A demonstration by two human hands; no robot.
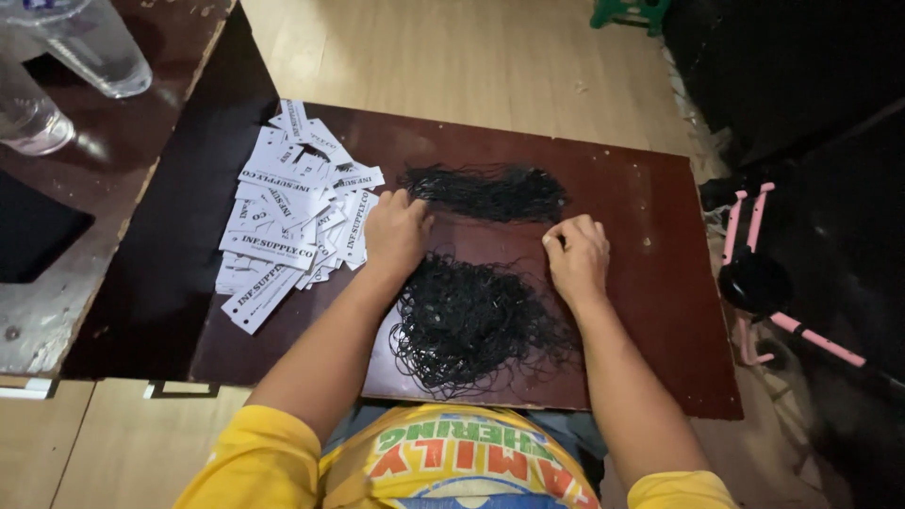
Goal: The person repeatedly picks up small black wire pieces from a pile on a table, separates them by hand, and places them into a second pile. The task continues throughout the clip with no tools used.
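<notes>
1. Far left, two clear plastic bottles (71, 57) lie on a worn grey table (57, 311), with a flat black object (33, 231) below them.
2. Next over, a heap of white rectangular paper tags (287, 221) is spread across the left end of the dark red-brown wooden board (650, 273).
3. Here's the left hand (396, 231), fingers curled down just beside the tags, fingertips touching the left end of the upper bundle of thin black strings (490, 191); whether it pinches a strand, I cannot tell.
4. Centre, nearer the person, a big tangled pile of black string loops (471, 325) sits between the two forearms.
5. The right hand (577, 256) is loosely clenched at the upper bundle's right end, fingertips pressed together as if pinching; what they hold is too fine to see.
6. Far right, a pink and black metal frame (764, 273) stands on the floor.
</notes>
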